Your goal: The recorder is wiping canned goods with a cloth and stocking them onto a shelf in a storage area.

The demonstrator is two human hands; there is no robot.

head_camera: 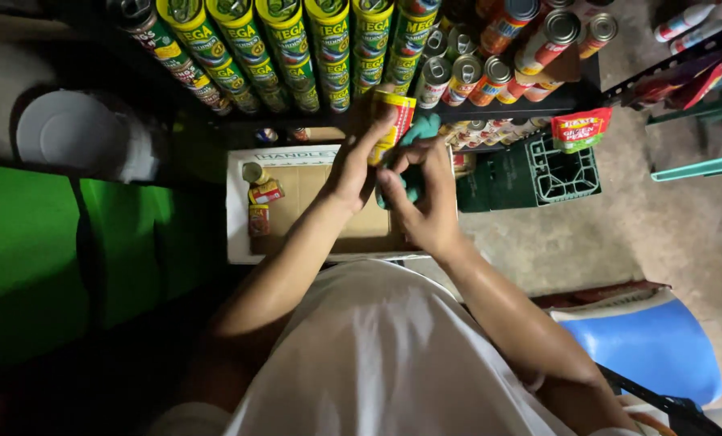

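Your head camera catches a dim storeroom lit from above and ahead, the brightest light falling on the stacked rows of green-and-yellow labelled tin cans (pixel 296 48) and on the grey concrete floor (pixel 619 226) at your right. Glare glints off the round silver can tops (pixel 498 69). Your left hand (pixel 353 165) and right hand (pixel 421 202) are evenly lit and fairly sharp, though the fingers show slight motion blur. The lower left corner sinks into near-black shadow beside the bright green panel (pixel 30 250). Your white shirt (pixel 385 355) reads soft and out of focus. Wide-angle distortion fans the shelves outward and bends lines at the edges.
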